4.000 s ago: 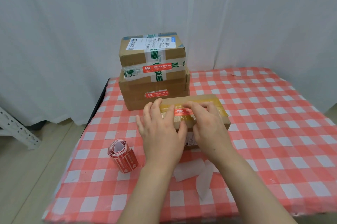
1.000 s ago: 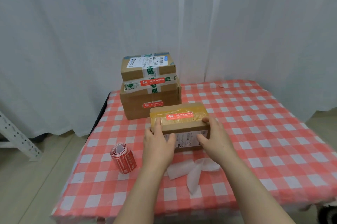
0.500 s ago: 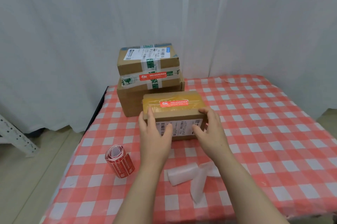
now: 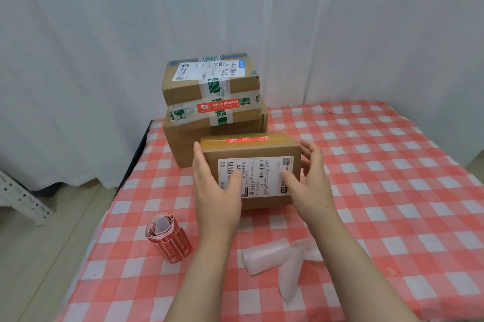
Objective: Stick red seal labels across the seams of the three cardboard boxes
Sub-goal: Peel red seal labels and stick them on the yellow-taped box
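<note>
I hold a small cardboard box (image 4: 262,149) between both hands, its white shipping label facing me and a red seal label (image 4: 247,139) along its top seam. My left hand (image 4: 214,185) grips its left side, my right hand (image 4: 309,177) its right side. Behind it stand two stacked boxes: the top box (image 4: 209,83) with green tape and a red seal label (image 4: 218,106), and the larger bottom box (image 4: 183,141), partly hidden. A roll of red seal labels (image 4: 169,238) lies on the table to the left.
The table has a red-and-white checked cloth (image 4: 379,190). White backing strips (image 4: 277,259) lie near the front edge, between my forearms. White curtains hang behind. The table's left edge drops to the floor, where a grey metal rack (image 4: 18,198) stands.
Four seconds ago both hands pressed the red label onto the small box's top. Since then they gripped its sides, lifted it and moved it back toward the stacked boxes.
</note>
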